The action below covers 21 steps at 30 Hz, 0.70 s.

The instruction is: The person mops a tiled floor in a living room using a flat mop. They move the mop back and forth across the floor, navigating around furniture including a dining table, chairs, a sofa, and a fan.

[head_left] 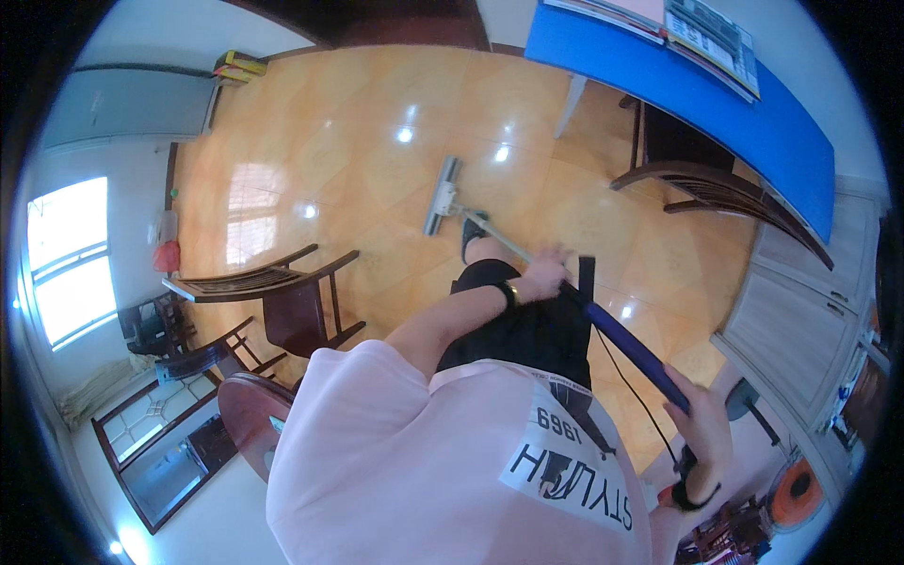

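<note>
A flat mop (441,195) with a grey head rests on the glossy orange tile floor (330,151) ahead of me. Its pole runs back toward me, pale near the head and blue (626,344) nearer my body. My left hand (546,276), with a dark band at the wrist, grips the pole partway down. My right hand (702,419) holds the upper end of the blue handle, low at the right. My foot in a dark shoe (471,234) stands just behind the mop head.
A dark wooden chair (273,282) stands to my left, another chair (725,193) tucked at a blue-topped table (753,113) at the right with papers on it. Pale cabinets (800,311) line the right wall. A window (61,259) is at far left.
</note>
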Available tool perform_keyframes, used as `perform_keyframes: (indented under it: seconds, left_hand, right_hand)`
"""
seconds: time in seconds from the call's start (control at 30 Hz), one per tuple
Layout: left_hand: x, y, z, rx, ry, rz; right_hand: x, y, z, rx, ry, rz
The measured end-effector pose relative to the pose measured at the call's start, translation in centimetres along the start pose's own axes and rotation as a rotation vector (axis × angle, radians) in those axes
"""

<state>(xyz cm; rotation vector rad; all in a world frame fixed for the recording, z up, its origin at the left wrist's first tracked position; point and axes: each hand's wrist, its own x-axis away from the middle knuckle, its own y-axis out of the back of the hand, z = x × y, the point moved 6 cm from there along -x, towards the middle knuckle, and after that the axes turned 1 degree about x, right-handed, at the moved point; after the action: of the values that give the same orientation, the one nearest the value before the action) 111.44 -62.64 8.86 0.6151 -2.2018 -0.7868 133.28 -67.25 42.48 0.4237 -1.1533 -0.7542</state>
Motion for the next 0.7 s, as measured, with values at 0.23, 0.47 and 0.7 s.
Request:
perform_keyframes:
  seconds: [0.23, 0.47, 0.7]
  left_hand:
    - [-6.3, -1.7, -11.7, 0.309, -0.67, 0.132]
    - [-6.3, 0.0, -9.9, 0.184, -0.458, 0.567]
    - [-6.8, 9.9, 2.0, 0.137, -0.336, 0.437]
  right_hand:
    - [8.8, 3.1, -4.2, -0.071, -0.378, -0.012]
    - [6.6, 5.0, -3.3, -0.334, -0.408, -0.089]
    - [-4.1, 5.3, -0.7, -0.408, -0.211, -0.012]
